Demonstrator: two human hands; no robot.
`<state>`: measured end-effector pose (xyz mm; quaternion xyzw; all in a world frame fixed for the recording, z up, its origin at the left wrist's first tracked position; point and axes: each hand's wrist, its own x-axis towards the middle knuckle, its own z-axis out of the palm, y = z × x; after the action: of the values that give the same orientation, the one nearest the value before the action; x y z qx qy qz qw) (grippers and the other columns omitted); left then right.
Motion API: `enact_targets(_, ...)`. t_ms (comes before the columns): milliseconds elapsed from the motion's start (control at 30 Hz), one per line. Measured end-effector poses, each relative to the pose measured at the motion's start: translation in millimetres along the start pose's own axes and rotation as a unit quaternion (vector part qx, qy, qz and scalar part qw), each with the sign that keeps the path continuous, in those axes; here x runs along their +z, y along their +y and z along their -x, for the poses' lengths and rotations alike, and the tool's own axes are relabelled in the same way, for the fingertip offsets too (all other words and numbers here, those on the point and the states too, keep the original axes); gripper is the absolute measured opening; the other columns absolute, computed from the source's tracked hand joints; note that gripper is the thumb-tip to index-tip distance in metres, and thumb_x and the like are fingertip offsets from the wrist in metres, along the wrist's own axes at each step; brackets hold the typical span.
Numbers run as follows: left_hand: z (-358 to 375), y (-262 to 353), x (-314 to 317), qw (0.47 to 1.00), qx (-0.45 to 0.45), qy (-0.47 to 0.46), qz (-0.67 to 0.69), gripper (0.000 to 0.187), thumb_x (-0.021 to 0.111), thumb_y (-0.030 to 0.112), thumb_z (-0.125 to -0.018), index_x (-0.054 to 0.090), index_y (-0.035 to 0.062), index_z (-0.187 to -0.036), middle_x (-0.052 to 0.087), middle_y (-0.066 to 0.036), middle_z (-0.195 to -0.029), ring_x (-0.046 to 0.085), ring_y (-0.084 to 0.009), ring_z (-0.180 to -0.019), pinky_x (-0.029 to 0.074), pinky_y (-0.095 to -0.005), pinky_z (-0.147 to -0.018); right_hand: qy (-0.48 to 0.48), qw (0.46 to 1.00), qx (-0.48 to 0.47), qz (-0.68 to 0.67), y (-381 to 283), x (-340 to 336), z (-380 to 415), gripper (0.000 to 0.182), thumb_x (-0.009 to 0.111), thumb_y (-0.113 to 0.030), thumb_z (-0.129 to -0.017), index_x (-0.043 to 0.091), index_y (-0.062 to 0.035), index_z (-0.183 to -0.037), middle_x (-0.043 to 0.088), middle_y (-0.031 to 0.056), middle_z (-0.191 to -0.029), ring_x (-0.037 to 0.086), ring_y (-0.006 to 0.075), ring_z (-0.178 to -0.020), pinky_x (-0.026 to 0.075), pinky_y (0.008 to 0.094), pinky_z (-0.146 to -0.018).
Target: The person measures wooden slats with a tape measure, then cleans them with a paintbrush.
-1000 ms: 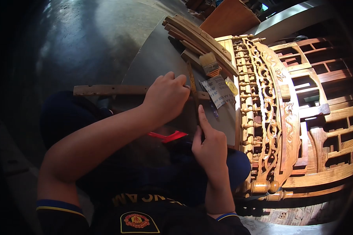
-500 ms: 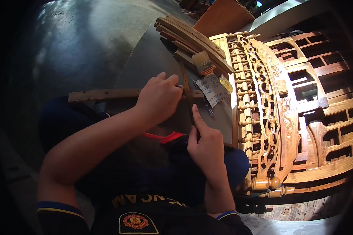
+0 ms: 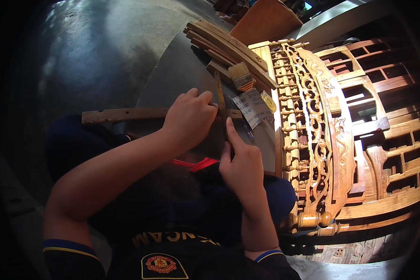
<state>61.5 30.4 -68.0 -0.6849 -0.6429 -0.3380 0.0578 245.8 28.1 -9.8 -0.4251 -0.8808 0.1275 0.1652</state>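
Observation:
My left hand (image 3: 190, 114) is closed around a curved wooden strip (image 3: 126, 113), pressing it down near its right end. The strip lies crosswise over the grey board, and small dark holes show along it. In my right hand (image 3: 242, 161) is a long, narrow file (image 3: 220, 91), dusted with brown. Its handle is hidden in the palm, and my index finger lies stretched along the tool. The file crosses the strip just right of my left fist and seems to touch its edge.
Beyond the hands, a paintbrush (image 3: 241, 76), a printed sandpaper sheet (image 3: 254, 108) and a yellow tape roll (image 3: 269, 101) lie on the grey board (image 3: 165, 77). Wooden strips (image 3: 228, 44) are stacked at the back. Carved wooden furniture (image 3: 333, 126) stands right. Red material (image 3: 203, 163) lies near my lap.
My right hand has slid the file a little forward, away from my body, and slightly left across the strip. My left hand and the strip stay nearly still.

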Motion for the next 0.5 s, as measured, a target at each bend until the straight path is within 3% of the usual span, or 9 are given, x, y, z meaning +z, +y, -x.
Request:
enact_targets(100, -1, 1, 0, 1.0, 0.0, -0.002, -0.011, 0.018, 0.077, 0.019, -0.091, 0.08, 0.0061, -0.102, 0.067, -0.006, -0.098, 0.064, -0.0285, -0.093, 0.054, -0.0416, -0.083, 0.002, 0.998, -0.009, 0.055, -1, 8, -26, 0.061, 0.063, -0.003, -0.094, 0.058, -0.0074, -0.155, 0.068, 0.0288, -0.076, 0.072, 0.0457, -0.072, 0.054, 0.0516, -0.069)
enact_targets(200, 2, 3, -2, 1.0, -0.006, -0.01, -0.008, 0.016, 0.076, 0.018, -0.093, 0.081, 0.0053, -0.102, 0.067, -0.006, -0.098, 0.063, -0.0286, -0.094, 0.054, -0.0417, -0.083, 0.001, 0.997, -0.032, 0.073, 3, 7, -15, 0.063, 0.061, -0.003, -0.095, 0.052, 0.0003, -0.157, 0.066, 0.0226, -0.069, 0.071, 0.0415, -0.065, 0.054, 0.0525, -0.064)
enact_targets(333, 3, 1, -1, 1.0, -0.007, 0.009, 0.004, 0.015, 0.074, 0.017, -0.094, 0.081, 0.0056, -0.102, 0.067, -0.006, -0.098, 0.063, -0.0286, -0.094, 0.054, -0.042, -0.083, -0.006, 0.999, -0.021, 0.03, 1, -3, 18, 0.064, 0.061, -0.002, -0.095, 0.053, -0.0019, -0.158, 0.065, 0.0225, -0.068, 0.071, 0.0416, -0.065, 0.054, 0.0524, -0.064)
enact_targets(500, 2, 3, 3, 1.0, 0.002, 0.008, -0.014, 0.014, 0.073, 0.017, -0.092, 0.08, 0.0069, -0.099, 0.067, -0.006, -0.097, 0.064, -0.0284, -0.094, 0.054, -0.0413, -0.082, -0.002, 0.998, -0.024, 0.057, 2, 2, -14, 0.062, 0.063, -0.002, -0.094, 0.057, -0.0065, -0.156, 0.066, 0.0258, -0.072, 0.07, 0.0434, -0.067, 0.053, 0.0509, -0.065)
